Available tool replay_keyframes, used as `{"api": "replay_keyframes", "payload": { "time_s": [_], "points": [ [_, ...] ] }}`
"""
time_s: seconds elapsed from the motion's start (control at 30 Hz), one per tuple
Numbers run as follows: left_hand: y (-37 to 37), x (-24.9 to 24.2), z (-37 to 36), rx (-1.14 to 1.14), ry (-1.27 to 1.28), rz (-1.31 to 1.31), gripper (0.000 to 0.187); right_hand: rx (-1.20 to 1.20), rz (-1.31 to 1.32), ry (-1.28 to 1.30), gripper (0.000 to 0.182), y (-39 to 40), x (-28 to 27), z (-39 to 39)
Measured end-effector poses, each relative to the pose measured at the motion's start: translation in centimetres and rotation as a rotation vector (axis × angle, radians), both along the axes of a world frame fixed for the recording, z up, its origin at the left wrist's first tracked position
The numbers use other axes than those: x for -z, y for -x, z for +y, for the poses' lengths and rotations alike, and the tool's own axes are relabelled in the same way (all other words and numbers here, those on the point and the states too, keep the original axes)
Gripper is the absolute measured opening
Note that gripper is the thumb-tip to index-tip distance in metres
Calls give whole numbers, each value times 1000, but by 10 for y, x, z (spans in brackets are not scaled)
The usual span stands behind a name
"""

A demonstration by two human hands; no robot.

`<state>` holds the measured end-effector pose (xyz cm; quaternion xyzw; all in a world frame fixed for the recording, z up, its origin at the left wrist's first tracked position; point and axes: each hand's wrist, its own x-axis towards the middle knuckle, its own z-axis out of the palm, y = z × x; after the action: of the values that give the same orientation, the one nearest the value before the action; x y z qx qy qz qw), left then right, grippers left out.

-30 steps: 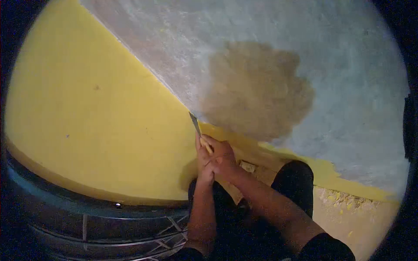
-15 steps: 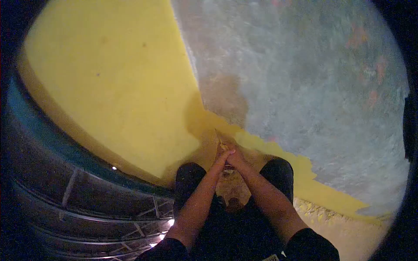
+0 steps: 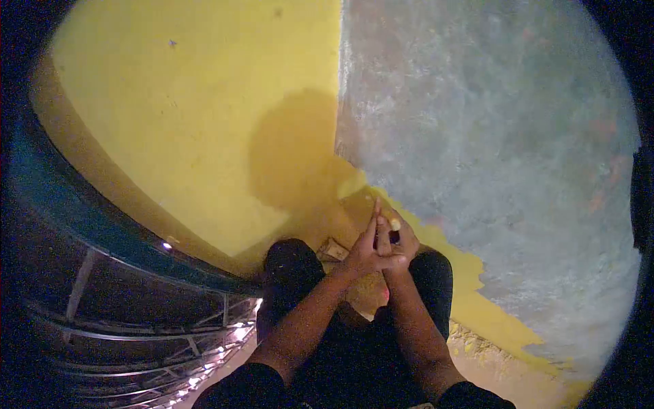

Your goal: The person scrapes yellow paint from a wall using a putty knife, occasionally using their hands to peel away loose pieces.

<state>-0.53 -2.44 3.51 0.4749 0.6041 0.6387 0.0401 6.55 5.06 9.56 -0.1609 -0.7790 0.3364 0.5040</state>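
Observation:
My left hand (image 3: 366,253) and my right hand (image 3: 407,240) are pressed together just above my knees, fingers closed and overlapping. A small pale yellow tip (image 3: 395,223) shows among the fingers; its kind is too small to tell. The fingers point toward the yellow painted surface (image 3: 197,136) and the jagged border where it meets the grey-blue surface (image 3: 477,123). Whatever else lies between my palms is hidden.
A small box-like thing (image 3: 332,250) lies beside my left knee (image 3: 293,262). A dark curved edge (image 3: 136,211) bounds the yellow surface at left, with metal roof beams (image 3: 136,334) and lights beyond. Crumbly yellow rubble (image 3: 484,347) lies at lower right.
Both hands have shifted right and the fingers have changed their hold on each other. The pale yellow tip and the box-like thing now show. The view has turned slightly.

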Motion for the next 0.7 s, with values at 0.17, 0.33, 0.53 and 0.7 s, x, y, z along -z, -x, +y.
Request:
{"api": "replay_keyframes", "payload": {
  "time_s": [0.17,0.33,0.53,0.7],
  "points": [
    [-5,-25,-3,109,268,-178,145,61,116,-143,26,13,20,18],
    [-14,-36,-6,153,150,-251,138,55,-27,43,29,-1,39,26],
    [-27,-58,-11,313,163,-332,107,4,-18,-209,30,-25,2,18],
    [-23,-46,7,327,155,-320,119,-143,-41,-449,31,-29,3,52]
  ]
}}
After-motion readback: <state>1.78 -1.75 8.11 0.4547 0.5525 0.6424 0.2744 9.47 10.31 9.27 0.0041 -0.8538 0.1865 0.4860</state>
